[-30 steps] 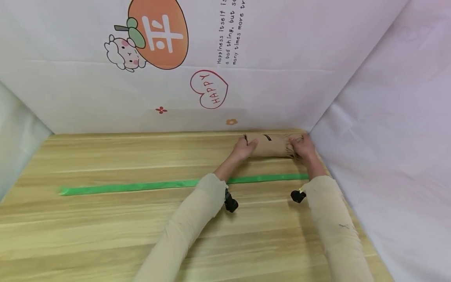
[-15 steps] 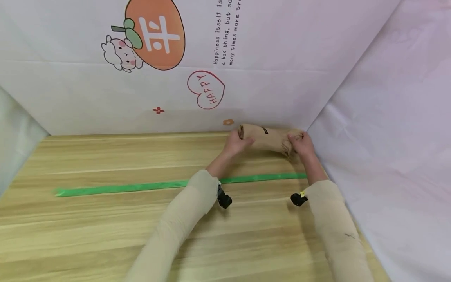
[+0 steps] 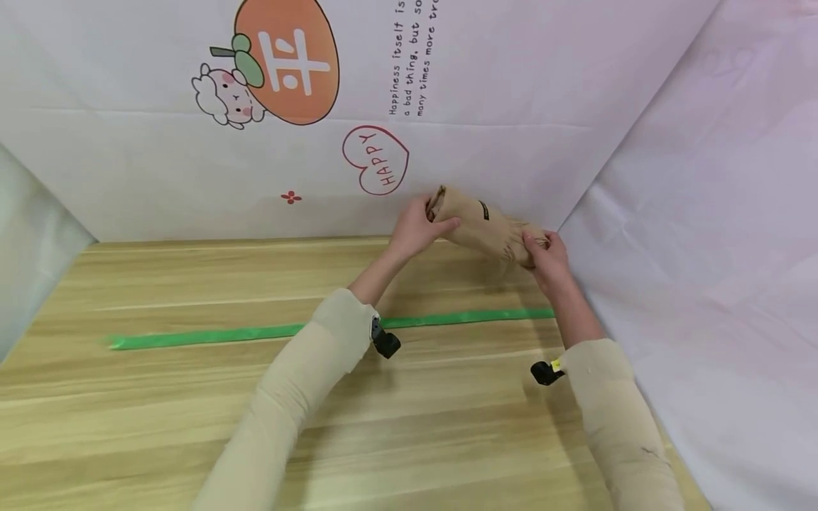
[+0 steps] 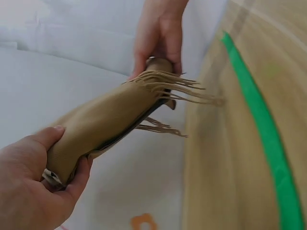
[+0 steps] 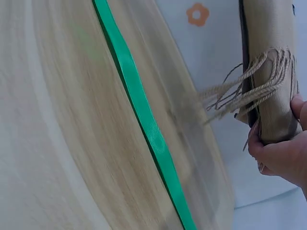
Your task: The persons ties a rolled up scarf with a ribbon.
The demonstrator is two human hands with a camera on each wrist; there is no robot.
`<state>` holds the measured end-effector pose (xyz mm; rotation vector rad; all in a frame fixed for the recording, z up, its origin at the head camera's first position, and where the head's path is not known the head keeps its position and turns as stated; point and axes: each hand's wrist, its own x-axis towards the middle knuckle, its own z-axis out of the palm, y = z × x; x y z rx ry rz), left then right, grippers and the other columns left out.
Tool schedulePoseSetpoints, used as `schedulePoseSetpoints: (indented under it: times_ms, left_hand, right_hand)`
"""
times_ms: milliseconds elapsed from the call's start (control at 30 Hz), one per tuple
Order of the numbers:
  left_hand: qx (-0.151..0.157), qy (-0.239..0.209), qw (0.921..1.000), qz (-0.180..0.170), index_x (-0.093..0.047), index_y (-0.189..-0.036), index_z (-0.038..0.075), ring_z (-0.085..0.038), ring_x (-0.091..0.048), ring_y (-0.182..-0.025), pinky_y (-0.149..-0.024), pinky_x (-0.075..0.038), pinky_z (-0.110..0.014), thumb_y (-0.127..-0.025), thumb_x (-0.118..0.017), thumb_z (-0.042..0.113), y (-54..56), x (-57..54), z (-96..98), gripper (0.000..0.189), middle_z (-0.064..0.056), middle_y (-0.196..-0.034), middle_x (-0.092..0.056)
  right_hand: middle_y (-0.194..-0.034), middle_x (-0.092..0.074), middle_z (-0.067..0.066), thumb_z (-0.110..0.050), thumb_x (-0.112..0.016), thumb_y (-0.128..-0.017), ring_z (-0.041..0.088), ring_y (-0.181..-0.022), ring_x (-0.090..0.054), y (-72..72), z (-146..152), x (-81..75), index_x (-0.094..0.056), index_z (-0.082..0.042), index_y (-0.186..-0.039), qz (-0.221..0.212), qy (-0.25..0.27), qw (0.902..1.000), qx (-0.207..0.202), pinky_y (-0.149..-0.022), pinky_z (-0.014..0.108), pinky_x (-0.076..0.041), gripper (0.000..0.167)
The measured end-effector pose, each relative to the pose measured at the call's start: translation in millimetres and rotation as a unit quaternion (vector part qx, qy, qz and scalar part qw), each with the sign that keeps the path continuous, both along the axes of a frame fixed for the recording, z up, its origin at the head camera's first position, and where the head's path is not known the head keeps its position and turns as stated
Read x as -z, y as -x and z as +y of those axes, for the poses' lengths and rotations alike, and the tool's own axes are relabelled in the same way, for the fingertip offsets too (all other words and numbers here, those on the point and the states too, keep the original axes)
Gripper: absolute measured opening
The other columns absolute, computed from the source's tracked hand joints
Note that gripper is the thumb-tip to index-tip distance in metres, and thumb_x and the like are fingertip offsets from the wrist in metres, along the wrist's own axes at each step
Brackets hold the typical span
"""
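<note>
A tan scarf [image 3: 469,218], folded into a thick bundle with a small black label, is held up at the far right of the table, its left end higher than its right. My left hand [image 3: 414,228] grips the left end, thumb on the near face. At the other end, my right hand [image 3: 548,261] pinches the scarf just past its fringe. Twisted tassels [image 5: 259,84] dangle from the bundle in the right wrist view. Dark inner layers show along the lower edge of the scarf [image 4: 100,120] in the left wrist view.
A green tape strip [image 3: 211,338] runs across the wooden table [image 3: 192,411]. White printed cloth [image 3: 511,106] stands behind the table, and another white sheet [image 3: 722,248] closes off the right side.
Both hands have lifted the scarf off the table. Its left end has risen most, so the bundle now tilts down to the right; the left hand has moved up and slightly left.
</note>
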<state>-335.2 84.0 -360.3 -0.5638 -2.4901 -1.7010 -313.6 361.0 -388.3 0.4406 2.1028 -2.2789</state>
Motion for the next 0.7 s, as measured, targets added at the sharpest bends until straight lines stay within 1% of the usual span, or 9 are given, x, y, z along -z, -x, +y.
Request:
schedulePoseSetpoints:
  times_ms: [100, 167, 200, 267, 367, 467, 567, 633, 700]
  left_hand:
    - [0.005, 0.016, 0.9998, 0.005, -0.059, -0.109, 0.008, -0.014, -0.051, -0.077, -0.063, -0.040, -0.025, -0.089, -0.076, 0.034, -1.1, -19.0, -6.7, 0.037, -0.003, -0.089, -0.057]
    - [0.009, 0.025, 0.9995, 0.015, -0.061, -0.113, 0.006, -0.014, -0.055, -0.079, -0.063, -0.042, -0.024, -0.089, -0.076, 0.033, -2.7, -32.2, -10.5, 0.039, -0.005, -0.095, -0.062]
    - [0.010, 0.032, 0.9992, 0.023, -0.061, -0.114, 0.005, -0.014, -0.056, -0.080, -0.063, -0.043, -0.024, -0.088, -0.076, 0.033, -3.6, -38.9, -12.2, 0.040, -0.005, -0.097, -0.063]
    - [0.016, 0.045, 0.9982, 0.036, -0.062, -0.110, 0.005, -0.016, -0.058, -0.076, -0.060, -0.044, -0.025, -0.088, -0.076, 0.032, -5.9, -51.8, -15.0, 0.037, -0.008, -0.094, -0.065]
    - [0.026, 0.066, 0.9962, 0.050, -0.061, -0.106, 0.006, -0.015, -0.057, -0.074, -0.058, -0.044, -0.024, -0.089, -0.075, 0.031, -8.7, -68.7, -19.2, 0.034, -0.007, -0.091, -0.063]
    - [0.029, 0.090, 0.9940, 0.054, -0.059, -0.107, 0.006, -0.015, -0.054, -0.076, -0.061, -0.043, -0.024, -0.089, -0.075, 0.033, -12.5, -82.0, -25.4, 0.036, -0.005, -0.092, -0.059]
    - [0.027, 0.116, 0.9911, 0.058, -0.059, -0.110, 0.006, -0.015, -0.051, -0.079, -0.062, -0.040, -0.025, -0.089, -0.076, 0.034, -16.6, -91.0, -34.4, 0.039, -0.004, -0.093, -0.057]
    - [0.026, 0.142, 0.9873, 0.067, -0.059, -0.110, 0.006, -0.016, -0.049, -0.078, -0.062, -0.038, -0.026, -0.088, -0.077, 0.034, -19.8, -95.2, -40.8, 0.039, -0.004, -0.090, -0.056]
    - [0.031, 0.167, 0.9824, 0.078, -0.060, -0.108, 0.007, -0.016, -0.048, -0.077, -0.061, -0.037, -0.026, -0.087, -0.078, 0.033, -22.5, -98.6, -45.5, 0.038, -0.003, -0.087, -0.054]
  right_hand:
    - [-0.117, -0.041, -0.004, -0.028, -0.060, -0.098, 0.010, -0.106, -0.049, -4.5, -4.1, 0.7, -0.034, -0.018, -0.131, 0.005, 0.032, 0.9994, -0.011, -0.075, 0.023, -0.052, 0.043]
    - [-0.119, -0.039, -0.003, -0.032, -0.060, -0.097, 0.011, -0.109, -0.047, -8.9, -7.1, 0.9, -0.032, -0.019, -0.133, 0.006, 0.039, 0.9989, -0.025, -0.076, 0.024, -0.053, 0.047]
    - [-0.120, -0.038, -0.003, -0.033, -0.059, -0.098, 0.011, -0.110, -0.046, -11.5, -8.7, 0.9, -0.032, -0.019, -0.133, 0.005, 0.041, 0.9985, -0.037, -0.076, 0.025, -0.053, 0.047]
    - [-0.121, -0.038, -0.003, -0.036, -0.057, -0.098, 0.012, -0.110, -0.046, -16.3, -12.0, 1.5, -0.034, -0.021, -0.130, 0.002, 0.043, 0.9971, -0.062, -0.078, 0.026, -0.052, 0.042]
    - [-0.122, -0.040, -0.003, -0.039, -0.054, -0.099, 0.012, -0.108, -0.049, -20.9, -15.5, 3.9, -0.037, -0.025, -0.123, -0.005, 0.027, 0.9941, -0.104, -0.079, 0.029, -0.052, 0.033]
    - [-0.126, -0.042, 0.000, -0.044, -0.050, -0.100, 0.014, -0.106, -0.053, -22.9, -19.3, 5.9, -0.034, -0.024, -0.132, -0.016, -0.029, 0.9874, -0.155, -0.087, 0.036, -0.051, 0.041]
    - [-0.136, -0.040, 0.009, -0.048, -0.047, -0.100, 0.022, -0.116, -0.052, -23.1, -24.6, 5.9, -0.026, -0.018, -0.148, -0.013, -0.116, 0.9720, -0.204, -0.102, 0.050, -0.047, 0.060]
    - [-0.144, -0.036, 0.016, -0.050, -0.048, -0.100, 0.029, -0.127, -0.046, -23.2, -27.9, 4.4, -0.021, -0.015, -0.154, 0.004, -0.169, 0.9607, -0.220, -0.111, 0.058, -0.039, 0.070]
    - [-0.151, -0.032, 0.021, -0.047, -0.049, -0.101, 0.035, -0.137, -0.039, -24.0, -30.6, 1.4, -0.020, -0.012, -0.156, 0.036, -0.209, 0.9517, -0.222, -0.116, 0.059, -0.032, 0.071]
